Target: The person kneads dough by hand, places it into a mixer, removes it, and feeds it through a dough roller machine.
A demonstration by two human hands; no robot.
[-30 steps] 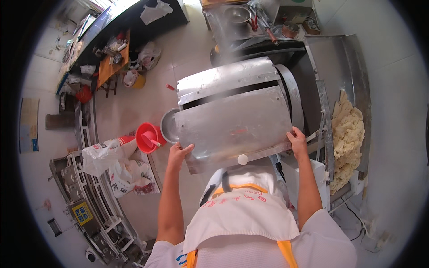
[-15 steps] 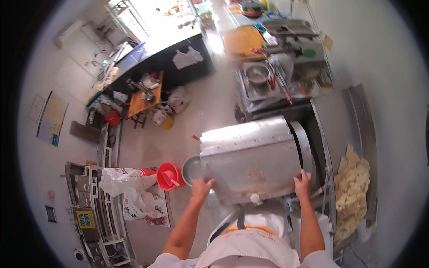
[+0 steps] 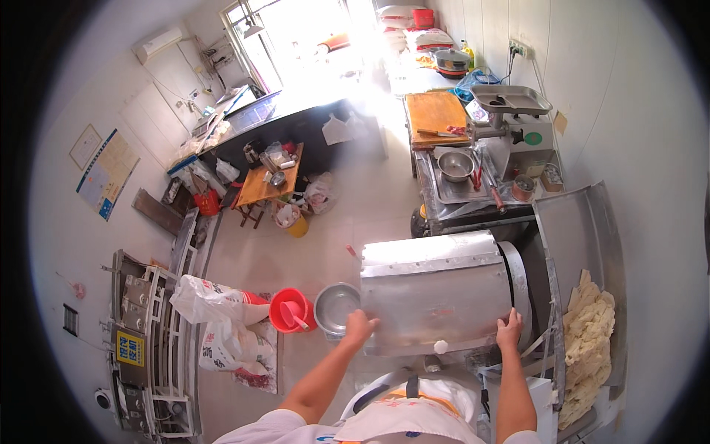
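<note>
A broad, curved sheet-metal cover point(image 3: 436, 296) lies over a drum-like machine in front of me, with a white knob point(image 3: 441, 346) at its near edge. My left hand point(image 3: 360, 331) is closed on the cover's left edge. At the opposite end, my right hand point(image 3: 509, 331) grips its right edge, fingers bent over the metal. Just beyond the right end shows a round metal rim point(image 3: 519, 285). Beside my left hand stands a grey metal basin point(image 3: 336, 307), partly behind the hand. The underside of the cover is hidden.
Crumbly pale dough point(image 3: 588, 348) is heaped to the right. A red bucket point(image 3: 293, 311) with a pink scoop stands left, near white sacks point(image 3: 229, 344). Beyond the machine, a worktop carries a steel bowl point(image 3: 455, 166), a meat grinder point(image 3: 518, 129) and an orange board point(image 3: 435, 118) with a knife.
My view has tilted up, so the room and machine appear lower and further right. Both hands stay on the cover's two edges; the cover itself shows no clear shift.
</note>
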